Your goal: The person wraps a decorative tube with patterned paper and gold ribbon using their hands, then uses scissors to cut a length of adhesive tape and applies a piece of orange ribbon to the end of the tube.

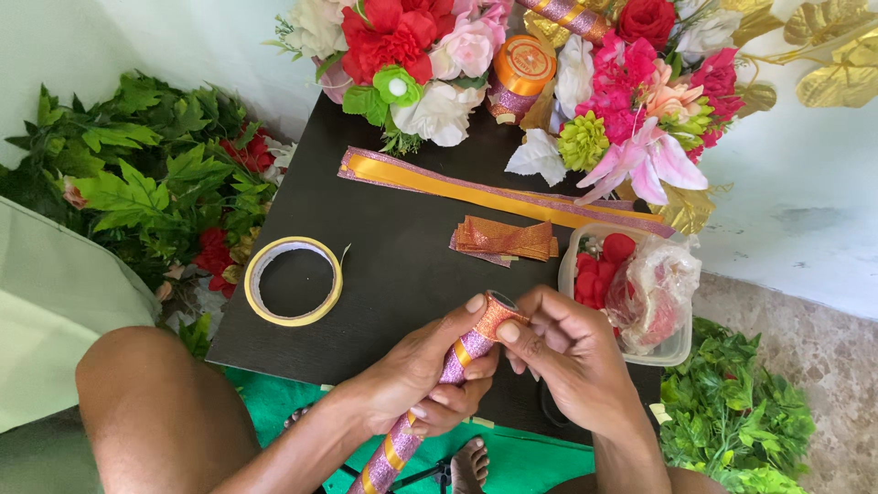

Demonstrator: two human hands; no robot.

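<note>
Tape roll (293,281) lies flat on the dark table (402,265), left. Left hand (425,370) is closed around a ribbon-wrapped stick (430,402); right hand (572,352) pinches its top end. Plastic container (672,343) stands just right.

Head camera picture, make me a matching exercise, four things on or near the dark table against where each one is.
Things:
1 tape ring
2 ribbon spool
3 plastic tub
4 ribbon-wrapped stick

Places:
A among the flowers at the far edge
B in the left hand, right hand at its tip
C table's left side
D table's right edge

Pairs: 1-C, 2-A, 3-D, 4-B
</note>
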